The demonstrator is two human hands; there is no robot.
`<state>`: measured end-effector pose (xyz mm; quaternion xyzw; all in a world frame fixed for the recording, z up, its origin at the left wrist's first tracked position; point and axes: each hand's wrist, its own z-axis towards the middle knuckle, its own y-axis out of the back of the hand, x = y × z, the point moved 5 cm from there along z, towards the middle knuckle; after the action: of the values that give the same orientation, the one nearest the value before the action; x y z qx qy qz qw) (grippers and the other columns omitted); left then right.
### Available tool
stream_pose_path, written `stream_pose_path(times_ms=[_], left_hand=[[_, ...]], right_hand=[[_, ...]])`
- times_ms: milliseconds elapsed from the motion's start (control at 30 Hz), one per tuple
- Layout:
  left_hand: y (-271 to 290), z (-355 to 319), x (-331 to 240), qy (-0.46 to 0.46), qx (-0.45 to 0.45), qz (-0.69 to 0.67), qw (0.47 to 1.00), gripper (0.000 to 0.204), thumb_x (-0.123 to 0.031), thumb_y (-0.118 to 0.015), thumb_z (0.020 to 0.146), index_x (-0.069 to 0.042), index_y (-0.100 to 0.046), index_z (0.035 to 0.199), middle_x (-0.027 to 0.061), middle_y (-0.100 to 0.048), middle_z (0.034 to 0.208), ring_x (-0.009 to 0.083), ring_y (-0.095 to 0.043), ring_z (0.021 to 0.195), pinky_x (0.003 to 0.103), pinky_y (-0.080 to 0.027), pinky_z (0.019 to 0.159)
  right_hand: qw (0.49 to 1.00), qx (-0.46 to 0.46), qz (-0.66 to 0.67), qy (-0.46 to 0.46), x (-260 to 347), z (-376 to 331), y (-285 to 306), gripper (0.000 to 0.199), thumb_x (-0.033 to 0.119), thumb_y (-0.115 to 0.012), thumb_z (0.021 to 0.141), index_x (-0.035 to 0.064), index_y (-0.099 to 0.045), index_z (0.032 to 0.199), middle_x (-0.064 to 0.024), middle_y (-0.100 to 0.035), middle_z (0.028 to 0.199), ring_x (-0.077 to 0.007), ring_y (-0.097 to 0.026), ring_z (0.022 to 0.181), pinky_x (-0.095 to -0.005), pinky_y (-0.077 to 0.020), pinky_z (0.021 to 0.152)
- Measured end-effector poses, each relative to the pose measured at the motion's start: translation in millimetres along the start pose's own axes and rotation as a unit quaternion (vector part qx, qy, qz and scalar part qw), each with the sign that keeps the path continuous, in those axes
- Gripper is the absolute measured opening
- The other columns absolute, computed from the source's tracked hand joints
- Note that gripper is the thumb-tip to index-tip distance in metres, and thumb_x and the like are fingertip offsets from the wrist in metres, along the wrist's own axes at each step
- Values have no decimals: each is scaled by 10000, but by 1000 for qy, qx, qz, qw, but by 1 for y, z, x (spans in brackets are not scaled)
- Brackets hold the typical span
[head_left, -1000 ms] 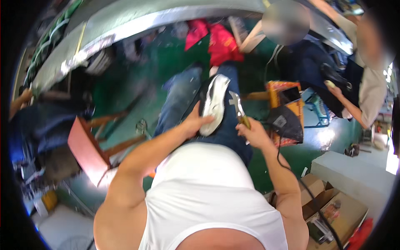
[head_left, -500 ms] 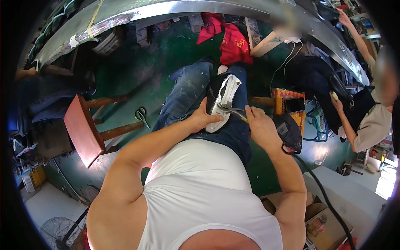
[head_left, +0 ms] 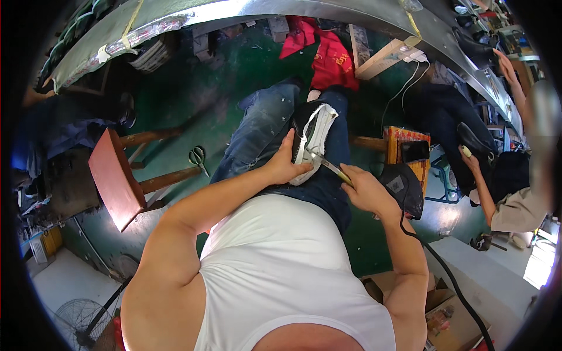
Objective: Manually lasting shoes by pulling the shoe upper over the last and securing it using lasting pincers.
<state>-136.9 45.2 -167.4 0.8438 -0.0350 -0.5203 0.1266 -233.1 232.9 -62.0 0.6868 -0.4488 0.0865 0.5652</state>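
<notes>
A black shoe upper [head_left: 301,119], turned bottom up with its whitish underside [head_left: 318,133] facing me, lies across my thighs. My left hand [head_left: 285,164] is wrapped round its near left side, the thumb resting on the white edge. In my right hand [head_left: 364,186], a metal tool with a yellow-green handle [head_left: 338,171] is gripped, its head at the near part of the underside. The tool resembles lasting pincers, but its jaws are too small to tell.
A long metal-edged bench [head_left: 234,13] runs across the far side. A reddish stool [head_left: 116,178] and scissors [head_left: 198,159] are on the left. To the right are a phone [head_left: 415,151] on a yellow-red seat, a dark bag-like thing [head_left: 404,190] with a cable, and a co-worker's hand [head_left: 468,158] by another shoe.
The tool has turned in my right hand, its hooked head no longer showing broadside. My right hand has shifted slightly down. The co-worker at right has moved their arms.
</notes>
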Motion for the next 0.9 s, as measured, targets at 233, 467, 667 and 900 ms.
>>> stream_pose_path(times_ms=[233, 467, 667, 900], left_hand=[[-7, -1, -8, -47, 3, 101, 994, 1141, -338, -771, 791, 132, 7, 1481, 337, -92, 1555, 406, -149, 1469, 355, -188, 1192], [-7, -6, -5, -97, 11, 165, 982, 1101, -347, -743, 815, 111, -9, 1497, 324, -172, 1545, 367, -223, 1456, 351, -213, 1187], [-5, -3, -24, 221, -106, -488, 838, 587, -436, -316, 1056, -57, -332, 1504, 89, -406, 1510, 221, -404, 1357, 324, -304, 1121], [-1, 22, 0, 138, -239, -113, 954, 538, -410, -247, 1048, -97, -487, 1414, 246, -553, 1334, 402, -482, 1284, 413, -371, 1082]], right_hand=[[974, -58, -218, 36, 24, 5, 9, 511, 18, -602, 795, -121, -490, 1274, -282, -584, 1129, -441, -581, 1065, -420, -468, 973], [943, 221, -217, -126, 46, 48, 45, 235, 120, -608, 833, -43, -642, 999, -250, -673, 972, -399, -659, 931, -451, -530, 804], [971, 162, -168, -48, 5, 57, 17, 238, 225, -601, 891, -7, -622, 939, -228, -673, 841, -424, -656, 823, -496, -519, 747], [997, 32, -70, -29, -21, 50, -21, 222, 244, -629, 874, 33, -591, 932, -196, -677, 858, -391, -658, 807, -486, -515, 727]])
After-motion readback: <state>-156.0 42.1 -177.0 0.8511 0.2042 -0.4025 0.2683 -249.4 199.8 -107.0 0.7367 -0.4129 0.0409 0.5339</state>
